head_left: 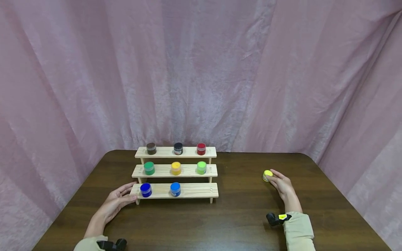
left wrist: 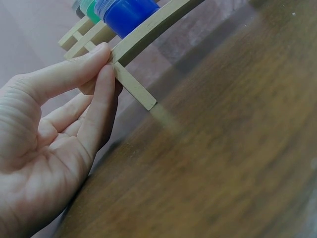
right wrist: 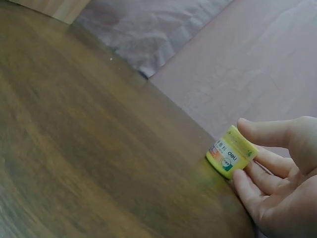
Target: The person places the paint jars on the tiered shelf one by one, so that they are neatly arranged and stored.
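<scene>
My right hand (head_left: 284,186) pinches a small yellow paint jar (head_left: 267,175) between thumb and fingers, at the right part of the table. In the right wrist view, the printed label of this yellow jar (right wrist: 230,152) faces the camera; its base is at or just above the tabletop. My left hand (head_left: 114,204) pinches the left end of the lowest step of a three-step wooden rack (head_left: 194,191). The left wrist view has the thumb and a finger of the left hand (left wrist: 64,129) at the step's corner, near a leg. A dark blue jar (head_left: 146,190) stands close by.
A blue jar (head_left: 175,189) shares the lowest step. Green (head_left: 149,168), orange-yellow (head_left: 176,168) and light green (head_left: 201,167) jars stand on the middle step. Brown (head_left: 151,148), black (head_left: 178,149) and red (head_left: 201,149) ones line the top. Pink curtain (head_left: 201,76) hangs behind the brown table (head_left: 194,223).
</scene>
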A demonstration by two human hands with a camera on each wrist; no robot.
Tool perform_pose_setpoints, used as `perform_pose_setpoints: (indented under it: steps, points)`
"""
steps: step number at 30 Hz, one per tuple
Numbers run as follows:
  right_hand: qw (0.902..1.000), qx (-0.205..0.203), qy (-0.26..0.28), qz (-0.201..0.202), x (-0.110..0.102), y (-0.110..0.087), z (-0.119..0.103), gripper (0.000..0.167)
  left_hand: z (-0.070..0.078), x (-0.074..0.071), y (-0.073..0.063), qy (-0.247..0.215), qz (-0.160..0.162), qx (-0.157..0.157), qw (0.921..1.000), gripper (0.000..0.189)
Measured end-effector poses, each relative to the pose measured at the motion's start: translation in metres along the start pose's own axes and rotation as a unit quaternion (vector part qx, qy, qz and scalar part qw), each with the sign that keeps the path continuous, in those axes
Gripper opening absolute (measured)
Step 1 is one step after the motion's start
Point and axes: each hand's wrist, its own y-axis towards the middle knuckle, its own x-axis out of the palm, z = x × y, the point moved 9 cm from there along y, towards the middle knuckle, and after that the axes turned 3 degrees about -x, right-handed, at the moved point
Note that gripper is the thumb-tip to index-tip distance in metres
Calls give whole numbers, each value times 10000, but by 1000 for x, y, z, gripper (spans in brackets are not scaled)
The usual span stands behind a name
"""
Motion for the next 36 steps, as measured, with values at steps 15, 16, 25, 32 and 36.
perform_pose_setpoints:
  steps: [15, 16, 25, 32, 36]
  points:
    - [9987, -265, -344, 279, -2, 0, -1, 69, 0, -2, -1, 116, 15, -24, 9999, 76]
    - [9988, -272, -323, 261, -2, 0, -1, 69, -1, -2, -1, 101, 16, -26, 9999, 77]
    - [9996, -189, -112, 187, -2, -1, -3, 67, 0, -1, 0, 44, 33, 11, 10000, 77]
    - [9998, -141, 30, 127, 1, -4, -6, 66, -1, -1, 0, 69, 31, -7, 10000, 77]
    - [9999, -94, 12, 117, 4, -5, -8, 66, -2, -1, 0, 63, 12, 7, 10000, 78]
